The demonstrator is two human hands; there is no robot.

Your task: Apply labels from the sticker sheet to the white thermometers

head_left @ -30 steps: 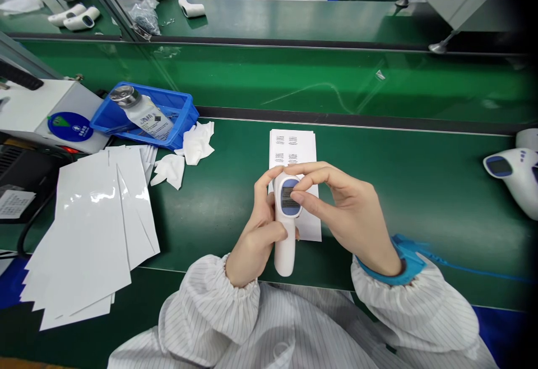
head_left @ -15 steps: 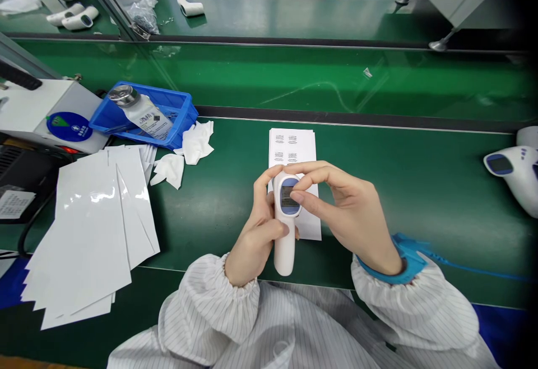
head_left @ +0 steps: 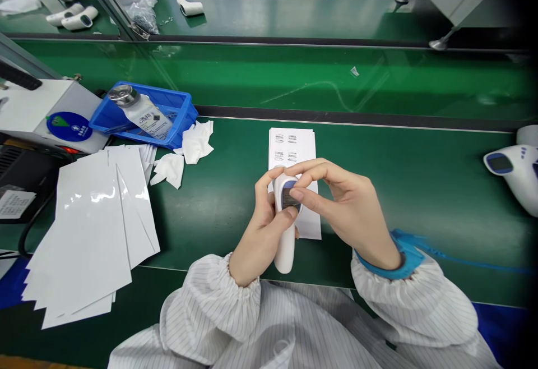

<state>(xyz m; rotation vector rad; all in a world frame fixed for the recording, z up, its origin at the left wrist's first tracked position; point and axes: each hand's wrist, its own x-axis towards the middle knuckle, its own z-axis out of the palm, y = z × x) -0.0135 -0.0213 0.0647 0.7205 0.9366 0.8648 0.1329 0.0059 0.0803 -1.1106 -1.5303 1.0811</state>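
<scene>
My left hand [head_left: 260, 229] is wrapped round the handle of a white thermometer gun [head_left: 286, 245], held upright over the green table, thumb reaching up onto its blue-rimmed screen [head_left: 289, 196]. My right hand [head_left: 340, 206] curls over the top of the gun, thumb and fingertips pinching at the screen's right edge; whether anything sits between them is too small to tell. A white label sheet [head_left: 293, 143] with small printed stickers lies flat right behind the hands.
White glossy bags [head_left: 92, 229] fan out at the left. A blue tray [head_left: 179, 110] holds a bottle [head_left: 140, 111], with white wipes [head_left: 195, 142] beside it. Another thermometer gun [head_left: 515, 173] lies at the right edge. A conveyor belt [head_left: 315, 77] runs behind; a white machine [head_left: 37, 111] stands at left.
My left thumb has slid up onto the screen's lower edge. My right fingers stay pinched at the screen. A small scrap on the conveyor belt has drifted left.
</scene>
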